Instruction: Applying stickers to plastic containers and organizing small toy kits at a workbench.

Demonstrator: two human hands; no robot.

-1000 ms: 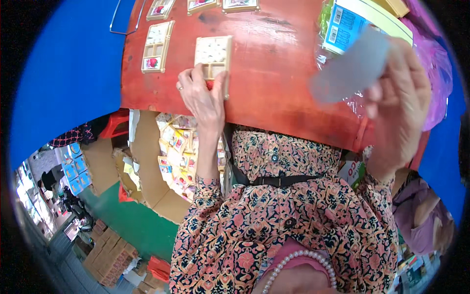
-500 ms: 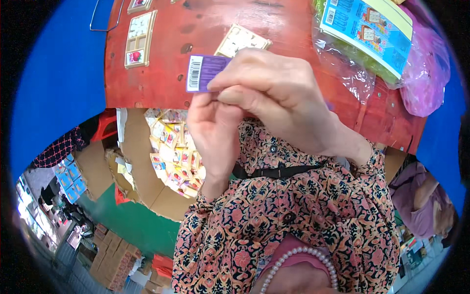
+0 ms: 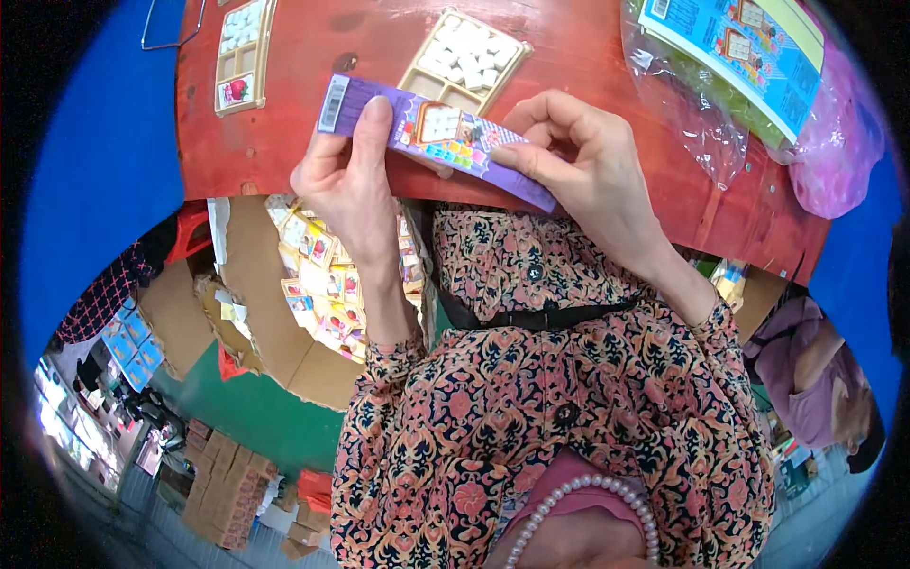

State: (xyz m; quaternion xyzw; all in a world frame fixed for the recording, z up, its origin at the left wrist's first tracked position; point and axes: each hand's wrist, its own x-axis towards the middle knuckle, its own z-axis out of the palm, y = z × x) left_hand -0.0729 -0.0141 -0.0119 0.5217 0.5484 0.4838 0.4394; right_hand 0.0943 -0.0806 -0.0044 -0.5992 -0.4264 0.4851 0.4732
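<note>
A long purple printed card strip (image 3: 445,137) with a bread-slice picture and a barcode end stretches between my two hands above the table's near edge. My left hand (image 3: 349,194) pinches its left part, thumb on the printed face. The right part is pinched by my right hand (image 3: 590,169), thumb on top. Just beyond the strip lies a beige compartment tray (image 3: 519,59) holding several small white blocks in its large section; the strip hides its near end. A similar tray (image 3: 258,59) farther left has white blocks and a strawberry picture card (image 3: 235,92).
The work surface is a red table (image 3: 588,57). At its right lie blue printed sheets (image 3: 749,57) on clear plastic and a pink plastic bag (image 3: 839,171). Below its left edge a cardboard box (image 3: 251,256) holds many filled trays (image 3: 327,284). Another person (image 3: 806,365) is at the far right.
My hands have moved apart, and the purple card strip is now spread out lengthwise between them with its picture side showing. More of the tray beyond it is visible.
</note>
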